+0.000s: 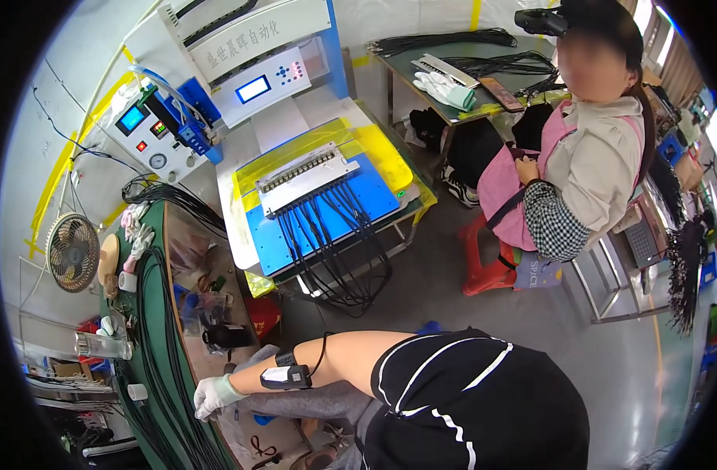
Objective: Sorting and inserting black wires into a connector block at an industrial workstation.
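My right hand (216, 398), in a white glove, rests at the edge of a green-topped table. Its fingers are curled inward beside a long bundle of black cables (156, 329) lying along that table. Whatever those fingers may hold is hidden from me. A small black-and-white device (286, 377) is strapped to my right forearm. My left hand is out of view. Farther off, a silver metal fixture (307, 178) lies on the blue plate (378, 196) of a bench machine. Several black cables (327, 223) run out of it and hang over the plate's front edge.
Another person (585, 164) sits on a red stool (480, 262) at the right, hands in lap. Behind them a table (405, 66) carries cables, gloves and a phone. A fan (72, 252), a glass jar (104, 345) and a white roll (137, 392) are at the left.
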### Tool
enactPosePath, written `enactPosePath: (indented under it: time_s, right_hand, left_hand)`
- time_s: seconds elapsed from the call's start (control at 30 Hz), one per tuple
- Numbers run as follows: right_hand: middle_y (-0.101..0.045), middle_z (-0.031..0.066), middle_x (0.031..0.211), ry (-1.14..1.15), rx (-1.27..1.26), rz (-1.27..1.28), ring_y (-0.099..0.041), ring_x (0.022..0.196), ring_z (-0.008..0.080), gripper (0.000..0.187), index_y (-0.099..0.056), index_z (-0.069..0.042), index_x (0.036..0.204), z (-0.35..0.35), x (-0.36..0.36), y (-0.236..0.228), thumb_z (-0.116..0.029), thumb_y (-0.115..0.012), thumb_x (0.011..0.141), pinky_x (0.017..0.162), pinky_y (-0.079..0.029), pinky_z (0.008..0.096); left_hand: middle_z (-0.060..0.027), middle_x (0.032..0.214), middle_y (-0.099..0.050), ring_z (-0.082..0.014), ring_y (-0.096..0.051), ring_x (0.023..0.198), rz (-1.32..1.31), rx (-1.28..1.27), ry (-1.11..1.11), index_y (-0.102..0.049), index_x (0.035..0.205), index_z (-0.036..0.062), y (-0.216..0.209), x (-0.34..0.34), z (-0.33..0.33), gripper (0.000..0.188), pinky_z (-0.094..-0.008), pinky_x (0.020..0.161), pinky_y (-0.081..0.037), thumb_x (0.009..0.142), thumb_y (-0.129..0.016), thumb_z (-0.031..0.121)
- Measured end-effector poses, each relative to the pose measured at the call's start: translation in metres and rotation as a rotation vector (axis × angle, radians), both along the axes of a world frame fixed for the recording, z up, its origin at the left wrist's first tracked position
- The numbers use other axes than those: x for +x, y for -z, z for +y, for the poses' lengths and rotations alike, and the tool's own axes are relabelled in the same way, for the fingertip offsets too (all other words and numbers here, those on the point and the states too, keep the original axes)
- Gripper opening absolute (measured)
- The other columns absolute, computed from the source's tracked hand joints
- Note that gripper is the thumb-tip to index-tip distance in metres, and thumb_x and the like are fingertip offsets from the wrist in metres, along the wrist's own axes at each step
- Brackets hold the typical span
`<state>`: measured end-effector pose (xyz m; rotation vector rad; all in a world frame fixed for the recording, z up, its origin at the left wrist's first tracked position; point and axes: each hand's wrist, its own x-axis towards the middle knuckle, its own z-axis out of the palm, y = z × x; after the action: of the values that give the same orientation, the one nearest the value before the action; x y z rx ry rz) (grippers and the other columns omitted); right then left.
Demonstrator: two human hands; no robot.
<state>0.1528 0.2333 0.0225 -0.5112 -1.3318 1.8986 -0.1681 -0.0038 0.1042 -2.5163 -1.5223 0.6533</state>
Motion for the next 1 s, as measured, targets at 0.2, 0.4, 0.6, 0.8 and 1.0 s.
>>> enactPosePath:
  time_s: [0.2, 0.4, 0.6, 0.8, 1.0]
  right_hand:
    - [-0.072, 0.0041, 0.071, -0.033, 0.012, -0.037, -0.065, 0.061, 0.0112, 0.017, -0.077, -0.007, 0.083, -0.004, -0.001, -0.014, -0.023, -0.072, 0.09, 0.056, -0.051, 0.026]
    - [-0.072, 0.0063, 0.073, -0.016, 0.02, -0.042, -0.067, 0.061, 0.0144, 0.018, -0.077, -0.006, 0.083, 0.004, 0.0, 0.0, -0.022, -0.072, 0.089, 0.057, -0.053, 0.0298]
    - [-0.071, 0.0044, 0.07, 0.002, 0.0, -0.102, -0.064, 0.06, 0.0112, 0.018, -0.076, -0.007, 0.083, 0.007, -0.001, 0.011, -0.023, -0.072, 0.09, 0.056, -0.05, 0.0266]
    - [-0.071, 0.0044, 0.069, -0.036, 0.042, -0.026, -0.065, 0.061, 0.0111, 0.019, -0.075, -0.007, 0.082, -0.008, -0.015, -0.005, -0.024, -0.073, 0.09, 0.056, -0.05, 0.0268]
    - [-0.072, 0.0057, 0.073, -0.087, 0.059, -0.117, -0.068, 0.065, 0.0132, 0.022, -0.077, -0.006, 0.087, -0.008, -0.013, -0.007, -0.028, -0.074, 0.089, 0.059, -0.053, 0.029]
  left_hand:
    - [-0.0162, 0.124, -0.064, -0.0293, -0.063, 0.109, 0.225, 0.056, -0.034, -0.056, 0.135, 0.0047, 0.051, -0.092, -0.007, 0.04, -0.0392, 0.098, -0.048, 0.1, -0.052, 0.024]
    - [-0.0146, 0.125, -0.065, -0.0287, -0.063, 0.113, 0.003, 0.799, -0.428, -0.06, 0.131, 0.0048, 0.131, -0.126, -0.021, 0.035, -0.0372, 0.101, -0.048, 0.101, -0.051, 0.021]
    - [-0.0147, 0.125, -0.065, -0.0288, -0.063, 0.114, -0.607, 0.747, -0.822, -0.061, 0.129, 0.0042, 0.076, -0.052, -0.005, 0.033, -0.0366, 0.099, -0.049, 0.1, -0.051, 0.017]
    - [-0.0165, 0.116, -0.069, -0.0288, -0.064, 0.109, -0.511, 0.906, -0.477, -0.067, 0.12, 0.0001, 0.127, -0.12, -0.017, 0.03, -0.0363, 0.094, -0.052, 0.099, -0.057, 0.019]
    - [-0.0184, 0.11, -0.07, -0.0322, -0.065, 0.102, -0.609, 0.886, -0.61, -0.07, 0.115, -0.0016, 0.107, -0.076, -0.013, 0.032, -0.0378, 0.087, -0.053, 0.099, -0.06, 0.024]
